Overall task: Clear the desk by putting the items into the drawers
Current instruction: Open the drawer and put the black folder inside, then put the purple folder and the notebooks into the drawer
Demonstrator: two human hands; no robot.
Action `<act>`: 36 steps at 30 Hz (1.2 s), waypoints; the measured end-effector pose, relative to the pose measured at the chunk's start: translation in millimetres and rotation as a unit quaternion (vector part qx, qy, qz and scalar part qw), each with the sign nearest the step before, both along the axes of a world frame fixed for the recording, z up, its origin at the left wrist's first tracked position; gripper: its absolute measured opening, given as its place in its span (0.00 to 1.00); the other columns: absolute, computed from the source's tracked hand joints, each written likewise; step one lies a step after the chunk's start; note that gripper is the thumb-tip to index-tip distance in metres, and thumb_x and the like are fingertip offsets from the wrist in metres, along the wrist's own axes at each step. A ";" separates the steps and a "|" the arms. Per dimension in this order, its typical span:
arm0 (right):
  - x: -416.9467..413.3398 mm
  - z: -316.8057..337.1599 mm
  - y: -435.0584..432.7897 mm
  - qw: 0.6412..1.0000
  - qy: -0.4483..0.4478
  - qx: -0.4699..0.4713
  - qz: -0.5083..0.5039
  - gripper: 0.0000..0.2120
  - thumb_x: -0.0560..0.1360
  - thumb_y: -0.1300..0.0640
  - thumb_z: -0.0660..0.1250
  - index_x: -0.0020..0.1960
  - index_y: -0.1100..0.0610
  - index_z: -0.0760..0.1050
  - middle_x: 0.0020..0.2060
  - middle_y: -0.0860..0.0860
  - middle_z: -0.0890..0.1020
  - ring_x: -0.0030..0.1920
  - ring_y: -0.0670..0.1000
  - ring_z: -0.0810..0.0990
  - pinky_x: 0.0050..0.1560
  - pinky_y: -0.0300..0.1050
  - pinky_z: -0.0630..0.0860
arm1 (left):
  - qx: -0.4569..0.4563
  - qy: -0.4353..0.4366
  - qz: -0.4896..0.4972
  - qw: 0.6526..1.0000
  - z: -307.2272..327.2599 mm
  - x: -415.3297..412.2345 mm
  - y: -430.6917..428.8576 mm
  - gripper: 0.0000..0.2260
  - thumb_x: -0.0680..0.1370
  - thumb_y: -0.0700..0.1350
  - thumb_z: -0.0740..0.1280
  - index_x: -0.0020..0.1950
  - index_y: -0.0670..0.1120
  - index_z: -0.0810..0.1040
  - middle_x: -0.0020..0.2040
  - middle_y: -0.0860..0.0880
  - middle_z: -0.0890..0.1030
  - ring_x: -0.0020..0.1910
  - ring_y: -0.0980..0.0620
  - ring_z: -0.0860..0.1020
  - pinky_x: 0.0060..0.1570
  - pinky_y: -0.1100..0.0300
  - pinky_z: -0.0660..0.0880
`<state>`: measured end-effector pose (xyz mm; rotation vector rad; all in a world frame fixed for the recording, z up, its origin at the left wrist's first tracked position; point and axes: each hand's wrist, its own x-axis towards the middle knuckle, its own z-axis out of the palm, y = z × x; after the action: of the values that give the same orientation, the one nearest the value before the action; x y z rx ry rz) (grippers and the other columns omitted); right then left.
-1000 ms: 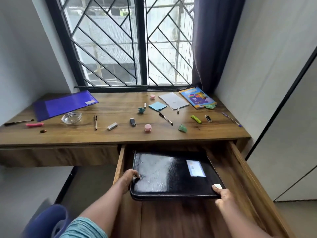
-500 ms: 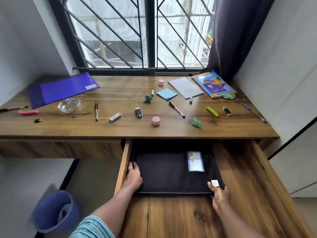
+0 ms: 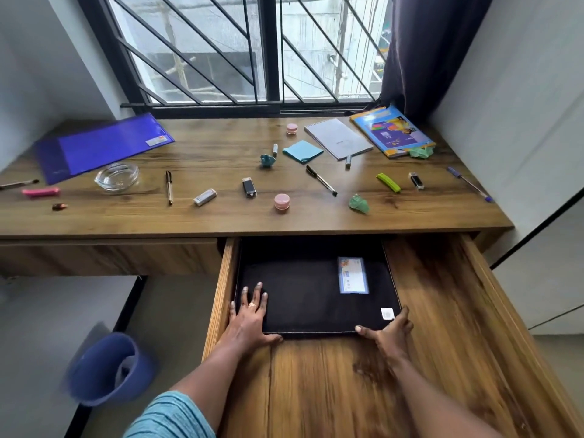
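While the left grip (image 3: 249, 314) lies flat and released on the folder (image 3: 316, 298) in the drawer (image 3: 442, 311), the right grip (image 3: 390, 330) pinches its near corner; push evenly, keeping edges square.

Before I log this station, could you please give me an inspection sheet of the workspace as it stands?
Surface: wooden desk, scattered items all over it.
Job's things: black folder flat in the open drawer; purple folder, notepad, colourful book, pens, two pink jars on the desk.
Clutter: glass ashtray, crumpled green papers.
Grippers: left hand flat on the black folder; right hand at its near right corner.
Cables: nothing seen.
Surroundings: barred window, dark curtain, blue bin on the floor.
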<state>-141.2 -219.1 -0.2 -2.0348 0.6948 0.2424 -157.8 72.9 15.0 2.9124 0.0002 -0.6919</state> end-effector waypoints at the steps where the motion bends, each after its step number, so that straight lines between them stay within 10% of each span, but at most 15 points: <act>1: -1.0 1.5 1.6 1.000 -0.002 -0.012 0.009 0.62 0.57 0.57 0.82 0.76 0.59 0.42 0.71 0.63 0.54 0.70 0.62 0.61 0.67 0.54 0.64 | 0.000 0.000 0.000 1.000 -0.2 -0.7 -0.6 0.49 0.71 0.67 0.63 0.77 0.44 0.38 0.73 0.50 0.27 0.75 0.41 0.32 0.73 0.41 0.39; 15: -15.5 21.7 17.1 0.972 0.079 -0.206 0.084 0.61 0.62 0.34 0.73 0.77 0.60 0.40 0.75 0.57 0.49 0.71 0.63 0.56 0.70 0.54 0.60 | 0.049 -0.044 0.023 0.998 6.6 -14.3 -8.2 0.44 0.74 0.67 0.58 0.78 0.44 0.41 0.79 0.47 0.43 0.78 0.50 0.43 0.75 0.49 0.37; 23: -47.9 50.4 56.3 0.939 0.024 -0.281 0.195 0.50 0.70 0.33 0.62 0.77 0.59 0.41 0.76 0.56 0.47 0.74 0.60 0.52 0.72 0.51 0.59 | 0.056 -0.105 0.022 0.993 34.4 -46.1 -30.1 0.33 0.78 0.62 0.57 0.77 0.45 0.55 0.75 0.48 0.63 0.75 0.52 0.59 0.76 0.46 0.43; 27: -68.2 66.0 89.2 0.920 -0.017 -0.280 0.275 0.44 0.74 0.35 0.58 0.77 0.58 0.42 0.76 0.52 0.45 0.74 0.61 0.51 0.73 0.51 0.55 | 0.017 -0.146 0.059 0.987 52.7 -72.6 -30.5 0.22 0.80 0.53 0.56 0.72 0.45 0.64 0.57 0.46 0.81 0.60 0.51 0.78 0.76 0.52 0.50; 36: -102.2 89.3 164.8 0.869 -0.097 -0.303 0.380 0.28 0.81 0.41 0.47 0.77 0.51 0.49 0.77 0.48 0.44 0.76 0.59 0.45 0.73 0.52 0.53 | 0.017 -0.212 0.083 0.974 86.9 -109.8 6.5 0.16 0.78 0.41 0.55 0.63 0.44 0.75 0.57 0.43 0.80 0.59 0.45 0.76 0.66 0.56 0.65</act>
<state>-243.4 -54.3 89.1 -2.8232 -0.2441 0.2804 -267.6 79.4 101.8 2.9851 0.2071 -0.0376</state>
